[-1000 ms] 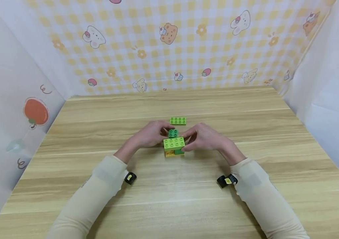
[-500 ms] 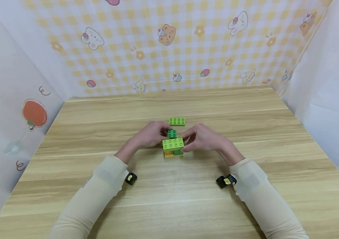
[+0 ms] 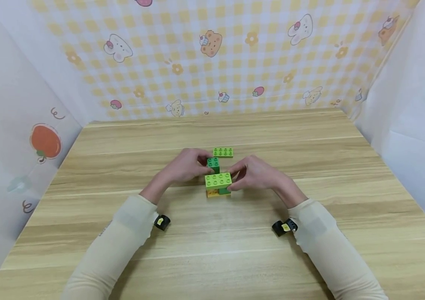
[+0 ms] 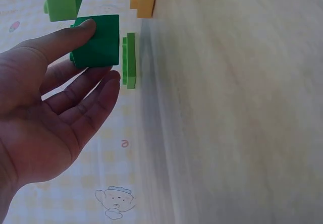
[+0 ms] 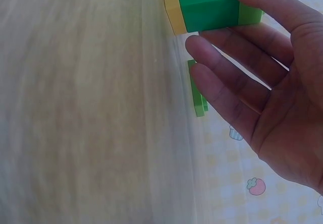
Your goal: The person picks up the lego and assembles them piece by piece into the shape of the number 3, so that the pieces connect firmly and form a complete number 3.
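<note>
Pinched in the left hand (image 3: 188, 163), with thumb flat against one face and the other fingers loosely bent around behind: a dark green, cube-like plastic brick (image 4: 103, 45), smooth-sided, with four round studs on top. Seen from the head, just beyond the stack of plastic bricks (image 3: 218, 181); contact with it or with the tabletop impossible to tell.

Clamped likewise in the right hand (image 3: 259, 173), by its right end: that same stack, standing upright near the middle of the table (image 3: 212, 258). Lowest in it, a flat orange-yellow studded plate (image 3: 211, 193), crisp-edged; above its right part, a glossy dark green block (image 5: 209, 7), plain-walled; across the top, a lime-green rectangular brick (image 3: 218, 180) with two rows of four studs, overhanging a gap on the left. Lower fingers of the right hand spread, clear of the plastic.

Farther back, lying flat, studs up, well apart from the stack: a thin lime-green rectangular plate (image 3: 223, 152), also two by four. Underneath everything, pale wood-grain boards with long darker streaks. Behind, soft cloth (image 3: 235, 62) in yellow-and-white checks, printed with bears, rabbits and strawberries. On both forearms, cream fabric sleeves (image 3: 103, 254), creased toward the elbows.
</note>
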The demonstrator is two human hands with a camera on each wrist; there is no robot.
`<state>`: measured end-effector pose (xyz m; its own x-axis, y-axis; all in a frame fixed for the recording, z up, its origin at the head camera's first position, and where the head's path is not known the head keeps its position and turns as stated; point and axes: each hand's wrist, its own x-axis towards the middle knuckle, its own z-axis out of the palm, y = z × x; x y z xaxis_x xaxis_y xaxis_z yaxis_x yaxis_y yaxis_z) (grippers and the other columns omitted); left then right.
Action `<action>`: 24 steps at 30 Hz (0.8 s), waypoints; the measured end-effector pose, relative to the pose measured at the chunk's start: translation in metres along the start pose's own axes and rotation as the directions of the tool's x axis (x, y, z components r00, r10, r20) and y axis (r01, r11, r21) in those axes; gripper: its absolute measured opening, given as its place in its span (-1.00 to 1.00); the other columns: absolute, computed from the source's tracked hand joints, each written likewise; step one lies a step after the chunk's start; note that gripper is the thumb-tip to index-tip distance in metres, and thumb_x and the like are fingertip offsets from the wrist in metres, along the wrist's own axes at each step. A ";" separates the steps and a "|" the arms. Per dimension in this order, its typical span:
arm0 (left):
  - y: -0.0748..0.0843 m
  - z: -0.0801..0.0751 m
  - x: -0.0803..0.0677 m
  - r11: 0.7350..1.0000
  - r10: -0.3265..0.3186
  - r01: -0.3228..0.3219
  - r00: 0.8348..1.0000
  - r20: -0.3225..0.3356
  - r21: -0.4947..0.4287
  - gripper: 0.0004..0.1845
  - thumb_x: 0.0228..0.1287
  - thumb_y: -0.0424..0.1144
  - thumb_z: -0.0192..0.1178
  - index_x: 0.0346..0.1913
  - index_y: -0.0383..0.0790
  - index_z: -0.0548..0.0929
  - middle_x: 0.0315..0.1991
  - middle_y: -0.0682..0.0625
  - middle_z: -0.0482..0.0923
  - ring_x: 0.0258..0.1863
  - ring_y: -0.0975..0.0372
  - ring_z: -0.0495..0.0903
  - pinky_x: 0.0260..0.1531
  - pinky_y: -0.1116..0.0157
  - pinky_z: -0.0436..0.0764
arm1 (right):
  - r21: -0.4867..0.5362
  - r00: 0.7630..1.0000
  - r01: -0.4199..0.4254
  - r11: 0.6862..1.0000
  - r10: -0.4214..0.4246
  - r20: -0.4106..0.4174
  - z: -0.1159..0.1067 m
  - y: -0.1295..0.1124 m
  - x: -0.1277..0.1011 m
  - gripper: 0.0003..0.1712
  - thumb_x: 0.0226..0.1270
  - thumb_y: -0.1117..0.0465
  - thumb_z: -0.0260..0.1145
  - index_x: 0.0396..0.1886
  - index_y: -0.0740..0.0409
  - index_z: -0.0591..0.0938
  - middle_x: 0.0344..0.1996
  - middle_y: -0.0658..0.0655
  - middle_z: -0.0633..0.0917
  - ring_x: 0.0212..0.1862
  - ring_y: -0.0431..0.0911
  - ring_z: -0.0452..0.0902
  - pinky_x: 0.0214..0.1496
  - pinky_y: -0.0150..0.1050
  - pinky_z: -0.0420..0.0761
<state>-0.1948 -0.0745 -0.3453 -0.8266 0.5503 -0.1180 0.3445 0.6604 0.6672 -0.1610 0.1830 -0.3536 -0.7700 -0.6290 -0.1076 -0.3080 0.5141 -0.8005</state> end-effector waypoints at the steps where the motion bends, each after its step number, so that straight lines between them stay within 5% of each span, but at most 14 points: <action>1: 0.001 -0.001 -0.001 1.000 -0.004 0.004 1.000 -0.005 -0.004 -0.55 0.35 -0.17 0.46 0.25 -0.23 0.71 -0.11 -0.04 0.74 -0.10 0.16 0.66 -0.08 0.25 0.62 | 0.002 1.000 0.000 1.000 0.000 0.001 0.000 0.000 0.000 -0.59 0.18 0.18 0.63 0.04 0.15 0.83 -0.15 0.04 0.86 -0.19 -0.15 0.78 -0.05 -0.22 0.75; 12: 0.010 -0.010 -0.010 0.999 -0.020 0.017 0.998 -0.059 -0.051 -0.47 0.34 -0.16 0.46 0.32 -0.26 0.66 -0.07 -0.10 0.73 -0.07 0.10 0.67 -0.04 0.19 0.63 | 0.006 1.000 0.001 1.000 -0.001 0.004 0.001 0.003 0.001 -0.64 0.18 0.19 0.62 0.00 0.07 0.85 -0.16 -0.01 0.87 -0.20 -0.16 0.79 -0.07 -0.24 0.75; 24: 0.023 -0.013 -0.020 0.997 0.036 -0.042 0.996 -0.077 -0.071 -0.55 0.31 -0.15 0.48 0.20 -0.24 0.71 -0.11 -0.06 0.74 -0.08 0.10 0.69 -0.03 0.17 0.68 | 0.011 1.000 0.009 1.000 -0.009 0.005 0.001 0.002 0.000 -0.63 0.18 0.21 0.62 0.02 0.08 0.85 -0.15 0.00 0.87 -0.20 -0.16 0.79 -0.07 -0.23 0.75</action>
<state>-0.1762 -0.0766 -0.3177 -0.8453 0.5331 -0.0371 0.3460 0.5989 0.7222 -0.1613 0.1831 -0.3558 -0.7641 -0.6367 -0.1033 -0.3089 0.5018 -0.8080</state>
